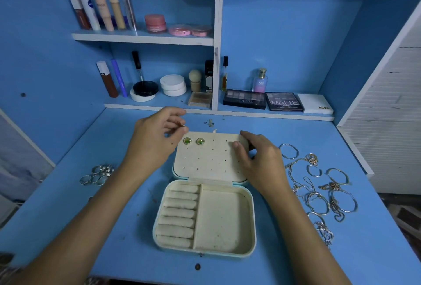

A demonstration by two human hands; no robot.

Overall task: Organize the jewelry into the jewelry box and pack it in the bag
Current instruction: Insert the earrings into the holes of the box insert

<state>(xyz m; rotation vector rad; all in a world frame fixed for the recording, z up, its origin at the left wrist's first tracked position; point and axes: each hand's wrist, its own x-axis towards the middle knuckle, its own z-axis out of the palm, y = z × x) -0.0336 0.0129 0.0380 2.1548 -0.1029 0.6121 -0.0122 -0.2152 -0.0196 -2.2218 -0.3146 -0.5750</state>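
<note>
Nearest you, the jewelry box (pixel 205 216) lies open on the blue desk (pixel 364 250), its tray toward you: a column of ring rolls (pixel 178 216) fills the left side and a plain flat compartment (pixel 222 218) the right, both without jewelry in them. To the left of your forearm, a cluster of silver rings (pixel 98 174) sits on the desk, well apart from the box. On the right, a spread of bangles, chains and bracelets (pixel 319 189) lies loose beside your right wrist. Beyond the tray, the lid (pixel 210 159) lies folded back flat, its perforated earring panel facing up, with two green stud earrings (pixel 193 141) seated side by side in the top row at its left. Your right hand (pixel 259 159) holds the lid's far right corner, thumb on the panel and fingers curled over the far edge. Your left hand (pixel 157 134) hovers just beside the lid's far left corner, thumb and forefinger pressed together on something small and thin; what it is cannot be made out. A small earring-like piece (pixel 210 122) lies on the desk past the lid. Farther back, shelves hold eyeshadow palettes (pixel 264 101), a perfume bottle (pixel 260 80), powder jars (pixel 172 85) and tubes of makeup (pixel 102 6).
</note>
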